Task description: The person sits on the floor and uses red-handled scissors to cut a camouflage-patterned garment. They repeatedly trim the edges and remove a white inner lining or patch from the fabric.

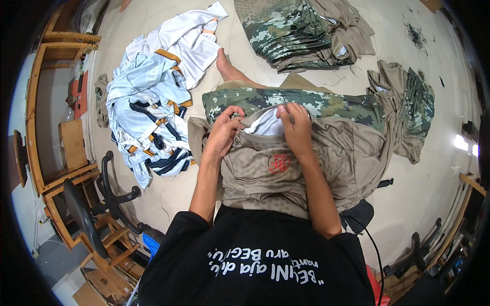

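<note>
A tan short-sleeved shirt (255, 153) with camouflage panels and a red chest print lies spread over my lap. My left hand (228, 130) pinches the left side of its collar opening. At the collar's other side, my right hand (297, 125) is closed around a slim metal tool (289, 111) that looks like thread snips; most of it is hidden by the fingers. White lining (266, 122) shows inside the neck opening between both hands.
Light blue and white garments (148, 86) are heaped at the left. A stack of camouflage shirts (301, 35) lies ahead, with another camouflage garment (416, 112) at the right. Dark thread scraps (416, 35) lie on the floor. A black chair base (115, 188) stands near left.
</note>
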Action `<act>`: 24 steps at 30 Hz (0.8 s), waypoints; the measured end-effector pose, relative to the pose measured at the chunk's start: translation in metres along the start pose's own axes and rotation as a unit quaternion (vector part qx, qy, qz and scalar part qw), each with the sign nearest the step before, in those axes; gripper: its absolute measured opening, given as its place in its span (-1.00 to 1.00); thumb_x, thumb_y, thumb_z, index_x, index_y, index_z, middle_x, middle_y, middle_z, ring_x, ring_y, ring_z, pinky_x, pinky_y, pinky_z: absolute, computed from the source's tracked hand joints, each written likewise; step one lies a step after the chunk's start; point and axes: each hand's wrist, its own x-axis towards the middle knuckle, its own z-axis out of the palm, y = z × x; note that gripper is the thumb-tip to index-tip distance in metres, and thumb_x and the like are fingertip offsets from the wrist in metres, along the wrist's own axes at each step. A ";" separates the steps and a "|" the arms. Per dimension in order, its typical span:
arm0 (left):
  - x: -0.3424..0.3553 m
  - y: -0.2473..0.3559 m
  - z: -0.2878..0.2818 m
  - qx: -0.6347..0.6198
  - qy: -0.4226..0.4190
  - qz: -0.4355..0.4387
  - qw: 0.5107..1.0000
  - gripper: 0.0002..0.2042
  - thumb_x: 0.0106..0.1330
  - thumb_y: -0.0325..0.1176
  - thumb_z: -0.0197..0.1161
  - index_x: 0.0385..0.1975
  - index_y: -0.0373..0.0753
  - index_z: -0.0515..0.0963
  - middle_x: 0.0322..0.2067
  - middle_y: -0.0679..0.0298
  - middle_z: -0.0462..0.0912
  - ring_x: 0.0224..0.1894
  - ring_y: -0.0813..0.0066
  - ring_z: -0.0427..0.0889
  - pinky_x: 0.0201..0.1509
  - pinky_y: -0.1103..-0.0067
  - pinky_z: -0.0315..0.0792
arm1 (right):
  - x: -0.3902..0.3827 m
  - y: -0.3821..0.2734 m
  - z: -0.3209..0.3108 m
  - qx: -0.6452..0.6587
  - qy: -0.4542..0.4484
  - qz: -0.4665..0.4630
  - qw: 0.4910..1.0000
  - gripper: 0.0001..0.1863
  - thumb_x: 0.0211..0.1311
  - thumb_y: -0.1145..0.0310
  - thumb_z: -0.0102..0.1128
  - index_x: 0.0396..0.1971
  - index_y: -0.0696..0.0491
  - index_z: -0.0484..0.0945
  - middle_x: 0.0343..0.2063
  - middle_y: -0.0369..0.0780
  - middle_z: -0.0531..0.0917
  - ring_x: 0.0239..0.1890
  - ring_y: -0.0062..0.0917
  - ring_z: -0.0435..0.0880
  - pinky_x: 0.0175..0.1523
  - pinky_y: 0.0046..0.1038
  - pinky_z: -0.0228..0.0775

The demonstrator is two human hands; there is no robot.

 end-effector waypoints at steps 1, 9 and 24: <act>0.001 -0.002 -0.002 -0.006 -0.002 0.005 1.000 -0.68 0.17 -0.66 0.13 -0.08 -0.18 0.42 -0.19 0.29 0.68 -0.28 0.68 0.58 -0.25 0.78 0.38 | -0.004 -0.008 -0.002 0.015 -0.018 0.038 0.999 -0.60 0.47 0.09 0.15 -0.36 0.17 0.59 -0.52 -0.05 0.61 -0.44 -0.14 0.60 -0.26 -0.26 0.38; -0.003 0.004 0.008 0.018 0.005 0.005 1.000 -0.72 0.23 -0.64 0.10 -0.09 -0.17 0.44 -0.22 0.32 0.68 -0.27 0.70 0.53 -0.20 0.76 0.33 | -0.013 -0.003 0.020 0.143 -0.161 0.128 0.968 -0.62 0.32 0.09 0.36 -0.43 0.16 0.62 -0.64 -0.35 0.52 -0.57 -0.64 0.43 -0.44 -0.48 0.22; -0.016 0.019 0.057 0.515 0.028 0.367 0.774 -0.84 0.23 -0.42 0.45 -0.24 -0.29 0.69 -0.35 0.21 0.66 -0.25 0.51 0.65 -0.11 0.52 0.48 | 0.010 -0.014 -0.014 0.443 -0.228 0.304 0.812 -0.76 0.47 0.20 0.20 -0.36 0.05 0.56 -0.66 -0.54 0.25 -0.64 -0.82 0.08 -0.51 -0.64 -0.12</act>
